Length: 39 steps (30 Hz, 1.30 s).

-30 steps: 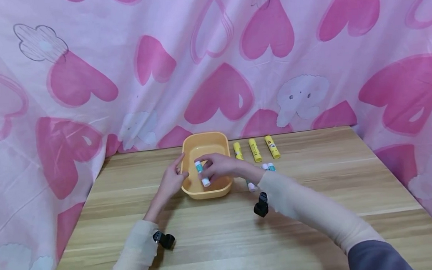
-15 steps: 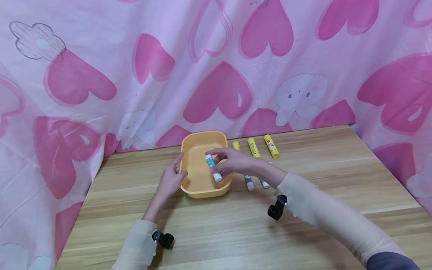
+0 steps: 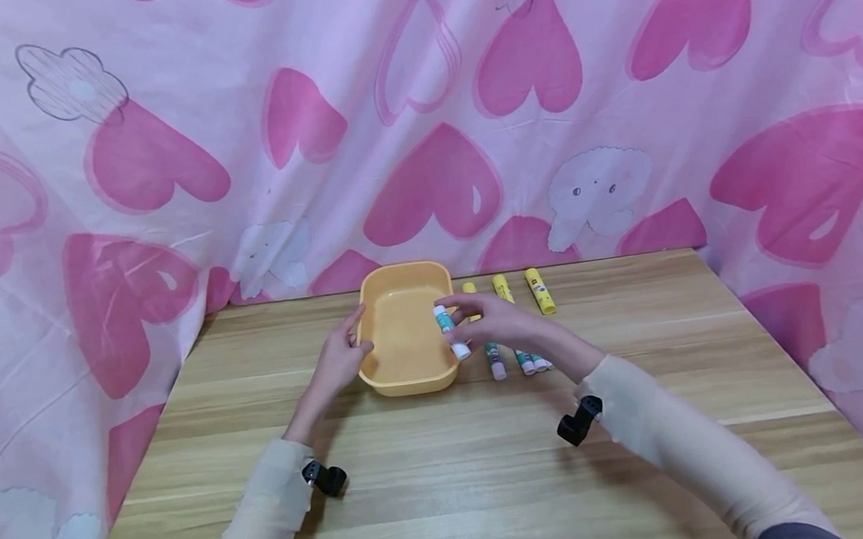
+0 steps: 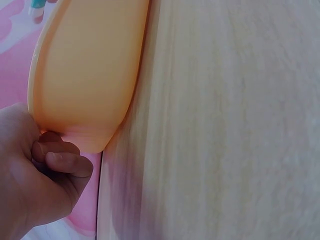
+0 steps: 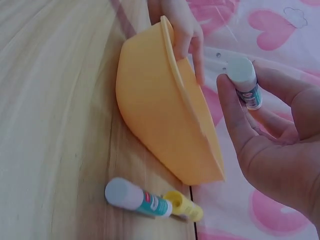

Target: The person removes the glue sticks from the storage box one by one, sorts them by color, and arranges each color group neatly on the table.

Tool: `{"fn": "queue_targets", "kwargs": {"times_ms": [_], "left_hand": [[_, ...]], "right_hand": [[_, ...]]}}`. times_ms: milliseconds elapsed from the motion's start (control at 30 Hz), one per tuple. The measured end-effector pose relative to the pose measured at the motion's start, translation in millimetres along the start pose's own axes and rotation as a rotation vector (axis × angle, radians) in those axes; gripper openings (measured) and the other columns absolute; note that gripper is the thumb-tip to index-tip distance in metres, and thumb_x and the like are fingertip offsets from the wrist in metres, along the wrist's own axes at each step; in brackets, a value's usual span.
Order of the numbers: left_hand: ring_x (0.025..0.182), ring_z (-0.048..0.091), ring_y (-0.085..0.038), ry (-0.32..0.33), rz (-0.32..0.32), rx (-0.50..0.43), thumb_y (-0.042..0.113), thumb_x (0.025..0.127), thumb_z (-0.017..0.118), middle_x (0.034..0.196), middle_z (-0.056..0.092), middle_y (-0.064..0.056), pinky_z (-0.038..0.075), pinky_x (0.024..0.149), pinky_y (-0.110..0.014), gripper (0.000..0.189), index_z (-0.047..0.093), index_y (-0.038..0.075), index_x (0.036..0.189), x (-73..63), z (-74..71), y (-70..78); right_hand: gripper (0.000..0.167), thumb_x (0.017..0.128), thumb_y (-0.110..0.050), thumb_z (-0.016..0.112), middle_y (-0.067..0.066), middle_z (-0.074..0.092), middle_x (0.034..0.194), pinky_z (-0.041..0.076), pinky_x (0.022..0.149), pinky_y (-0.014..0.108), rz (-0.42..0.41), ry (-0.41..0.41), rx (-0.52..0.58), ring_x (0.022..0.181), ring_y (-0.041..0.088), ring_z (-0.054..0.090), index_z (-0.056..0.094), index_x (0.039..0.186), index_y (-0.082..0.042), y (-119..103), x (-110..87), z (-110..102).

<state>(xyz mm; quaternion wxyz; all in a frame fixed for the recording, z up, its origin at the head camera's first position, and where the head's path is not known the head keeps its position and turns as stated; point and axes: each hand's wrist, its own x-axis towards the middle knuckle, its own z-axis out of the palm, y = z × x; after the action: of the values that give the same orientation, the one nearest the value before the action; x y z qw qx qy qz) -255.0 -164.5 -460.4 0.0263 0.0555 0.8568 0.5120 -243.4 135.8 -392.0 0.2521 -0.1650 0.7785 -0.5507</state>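
My left hand (image 3: 342, 359) grips the left wall of a pale orange plastic tub (image 3: 410, 387), thumb over its rim; in the left wrist view its fingers (image 4: 69, 164) curl against the tub. Between thumb and fingertips, my right hand (image 3: 493, 320) pinches a white-capped glue stick (image 3: 451, 332) with a teal label, held tilted over the tub's right rim. The right wrist view shows this glue stick (image 5: 244, 80) raised above the rim, its cap toward the camera.
Right of the tub, several teal-labelled glue sticks (image 3: 495, 362) lie side by side, partly hidden by my right hand. Behind them lie three yellow glue sticks (image 3: 541, 292). A pink heart-patterned curtain (image 3: 433, 182) hangs at the back edge of the wooden table (image 3: 417, 488).
My right hand has carried the glue stick rightward, from over the middle of the tub to its right rim. The left hand keeps its grip on the tub.
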Motion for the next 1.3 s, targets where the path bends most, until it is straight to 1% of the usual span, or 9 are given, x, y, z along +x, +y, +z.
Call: {"fn": "queue_targets", "kwargs": {"times_ms": [100, 200, 267, 400, 467, 700, 933, 1133, 1300], "left_hand": [[0.050, 0.037, -0.007, 0.004, -0.001, 0.002, 0.003, 0.086, 0.060, 0.059, 0.035, 0.006, 0.034, 0.045, -0.019, 0.076, 0.035, 0.020, 0.155, 0.1, 0.5, 0.5], [0.051, 0.037, -0.007, 0.008, -0.006, 0.002, 0.003, 0.086, 0.061, 0.059, 0.035, 0.007, 0.034, 0.045, -0.019, 0.076, 0.035, 0.021, 0.155, 0.1, 0.9, 0.8], [0.050, 0.037, -0.008, 0.007, -0.008, -0.003, 0.003, 0.086, 0.060, 0.059, 0.036, 0.007, 0.034, 0.045, -0.020, 0.076, 0.035, 0.021, 0.155, 0.0, 1.2, 0.5], [0.049, 0.037, -0.008, 0.007, -0.013, -0.019, 0.002, 0.085, 0.061, 0.058, 0.037, 0.006, 0.034, 0.044, -0.020, 0.076, 0.035, 0.020, 0.155, 0.1, 1.3, -0.7], [0.049, 0.036, -0.007, 0.005, -0.017, -0.018, 0.003, 0.085, 0.060, 0.057, 0.036, 0.006, 0.034, 0.044, -0.020, 0.077, 0.035, 0.020, 0.155, 0.3, 1.2, -0.9], [0.050, 0.036, -0.007, 0.000, -0.025, -0.032, 0.002, 0.085, 0.061, 0.057, 0.035, 0.006, 0.033, 0.044, -0.020, 0.077, 0.035, 0.020, 0.155, 0.9, 1.5, -0.9], [0.049, 0.037, -0.006, 0.005, -0.031, -0.060, 0.000, 0.086, 0.060, 0.056, 0.036, 0.008, 0.035, 0.045, -0.020, 0.077, 0.035, 0.022, 0.155, 0.2, 1.4, -1.0], [0.050, 0.036, -0.007, 0.013, -0.034, -0.041, 0.001, 0.086, 0.061, 0.058, 0.034, 0.007, 0.034, 0.045, -0.019, 0.077, 0.036, 0.020, 0.155, 0.9, 2.8, 0.6], [0.052, 0.033, -0.008, 0.016, -0.025, -0.004, 0.002, 0.084, 0.061, 0.061, 0.031, 0.007, 0.031, 0.045, -0.020, 0.077, 0.036, 0.019, 0.155, 0.5, 2.4, 2.9]], "right_hand": [[0.066, 0.087, -0.028, 0.075, 0.009, 0.057, 0.121, 0.058, 0.087, 0.046, 0.003, 0.036, -0.034, 0.097, 0.023, 0.062, 0.048, 0.148, -0.022, 4, -7.0, -5], [0.064, 0.088, -0.028, 0.075, 0.009, 0.059, 0.121, 0.059, 0.084, 0.042, 0.000, 0.065, -0.054, 0.098, 0.023, 0.063, 0.049, 0.147, -0.026, 8, -14.4, -11], [0.063, 0.089, -0.026, 0.073, 0.010, 0.058, 0.121, 0.059, 0.081, 0.037, -0.015, 0.077, -0.070, 0.097, 0.021, 0.061, 0.049, 0.147, -0.026, 12, -19.0, -14], [0.061, 0.090, -0.021, 0.072, 0.013, 0.057, 0.118, 0.058, 0.080, 0.043, -0.041, 0.113, -0.099, 0.090, 0.020, 0.060, 0.049, 0.147, -0.023, 23, -26.3, -19], [0.062, 0.090, -0.021, 0.072, 0.013, 0.058, 0.119, 0.058, 0.080, 0.043, -0.048, 0.136, -0.119, 0.090, 0.020, 0.061, 0.048, 0.148, -0.020, 28, -30.1, -21], [0.060, 0.090, -0.025, 0.071, 0.011, 0.059, 0.126, 0.058, 0.081, 0.035, 0.027, 0.255, -0.142, 0.097, 0.022, 0.063, 0.050, 0.146, -0.026, 41, -44.6, -30], [0.064, 0.091, -0.026, 0.070, 0.014, 0.056, 0.129, 0.055, 0.080, 0.032, 0.056, 0.368, -0.167, 0.095, 0.022, 0.063, 0.045, 0.149, -0.017, 58, -56.5, -42], [0.062, 0.093, -0.026, 0.067, 0.018, 0.054, 0.133, 0.056, 0.080, 0.033, 0.068, 0.412, -0.193, 0.105, 0.029, 0.061, 0.044, 0.149, -0.011, 71, -67.2, -53], [0.065, 0.095, -0.024, 0.065, 0.021, 0.050, 0.134, 0.056, 0.079, 0.033, 0.078, 0.431, -0.185, 0.102, 0.029, 0.060, 0.040, 0.151, -0.007, 80, -72.3, -60]]}}
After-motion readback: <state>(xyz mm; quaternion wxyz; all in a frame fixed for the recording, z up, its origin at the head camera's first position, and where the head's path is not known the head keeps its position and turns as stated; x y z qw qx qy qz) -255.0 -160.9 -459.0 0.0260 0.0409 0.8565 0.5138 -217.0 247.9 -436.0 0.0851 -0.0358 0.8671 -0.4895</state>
